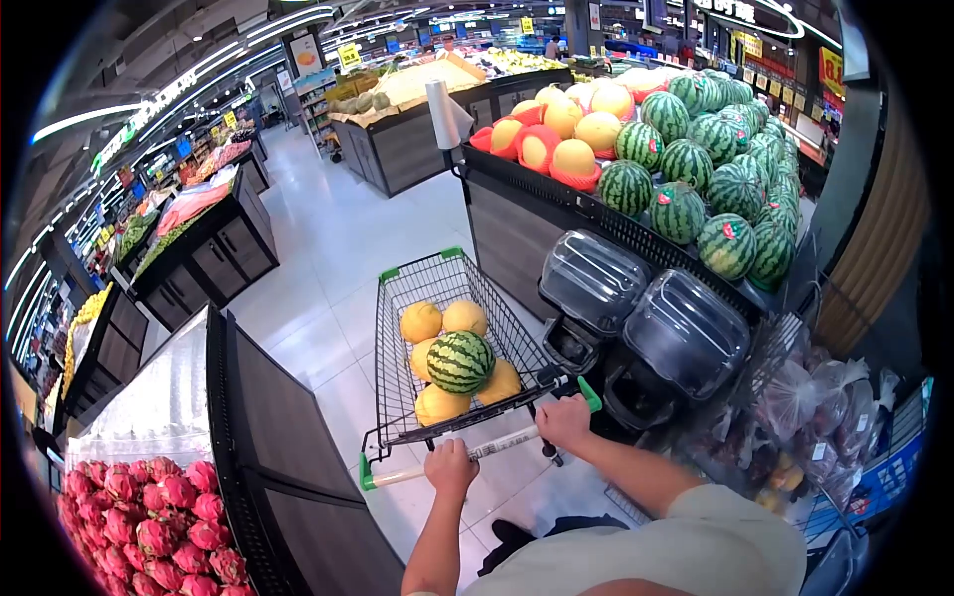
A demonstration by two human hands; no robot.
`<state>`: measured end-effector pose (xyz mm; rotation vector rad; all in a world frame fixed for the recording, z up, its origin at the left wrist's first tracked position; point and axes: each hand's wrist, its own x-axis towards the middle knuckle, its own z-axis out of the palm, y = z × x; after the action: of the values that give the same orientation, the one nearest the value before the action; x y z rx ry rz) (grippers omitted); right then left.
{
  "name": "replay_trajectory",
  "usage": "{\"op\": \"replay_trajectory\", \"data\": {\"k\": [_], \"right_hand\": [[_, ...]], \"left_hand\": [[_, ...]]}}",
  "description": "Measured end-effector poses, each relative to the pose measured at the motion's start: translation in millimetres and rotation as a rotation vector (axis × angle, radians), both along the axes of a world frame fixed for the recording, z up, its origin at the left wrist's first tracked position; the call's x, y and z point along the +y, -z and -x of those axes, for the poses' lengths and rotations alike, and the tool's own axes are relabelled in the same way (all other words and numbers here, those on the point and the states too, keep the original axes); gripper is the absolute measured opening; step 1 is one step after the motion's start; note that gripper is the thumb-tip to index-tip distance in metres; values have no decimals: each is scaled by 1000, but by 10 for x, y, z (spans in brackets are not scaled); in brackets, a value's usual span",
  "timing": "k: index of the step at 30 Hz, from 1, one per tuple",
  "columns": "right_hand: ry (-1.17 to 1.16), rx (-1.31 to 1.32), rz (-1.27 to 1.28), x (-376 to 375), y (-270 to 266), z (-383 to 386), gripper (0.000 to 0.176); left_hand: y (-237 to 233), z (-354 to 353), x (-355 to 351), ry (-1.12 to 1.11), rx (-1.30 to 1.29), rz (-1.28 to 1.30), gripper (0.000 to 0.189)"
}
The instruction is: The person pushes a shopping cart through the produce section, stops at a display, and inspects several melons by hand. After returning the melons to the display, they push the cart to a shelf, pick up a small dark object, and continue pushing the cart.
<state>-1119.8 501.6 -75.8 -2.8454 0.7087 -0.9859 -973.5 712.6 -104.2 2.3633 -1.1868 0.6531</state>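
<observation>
Both of my hands are wrapped round the handle point(503, 443) of a shopping cart point(386, 328). My left hand point(450, 465) grips it left of the middle, and my right hand point(564, 421) holds it near the green right end. Inside the wire basket lie several yellow melons point(438, 405) with a striped watermelon point(460, 363) resting on or among them. The melons partly hide the basket floor.
Watermelons point(679, 212) and yellow melons point(574, 159) fill a stand at the right, with clear-lidded black bins point(686, 333) beside it. Dragon fruit point(157, 536) is at lower left. Bagged goods point(825, 412) lie at lower right. Tiled floor point(323, 228) runs ahead between stands.
</observation>
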Motion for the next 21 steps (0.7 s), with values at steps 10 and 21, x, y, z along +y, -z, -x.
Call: {"op": "replay_trajectory", "data": {"k": [10, 21], "right_hand": [[64, 12, -2, -181, 56, -1116, 27], [39, -141, 59, -631, 198, -2270, 25]], "left_hand": [[67, -1255, -284, 60, -16, 13, 23], [141, -2454, -763, 65, -45, -17, 23]]}}
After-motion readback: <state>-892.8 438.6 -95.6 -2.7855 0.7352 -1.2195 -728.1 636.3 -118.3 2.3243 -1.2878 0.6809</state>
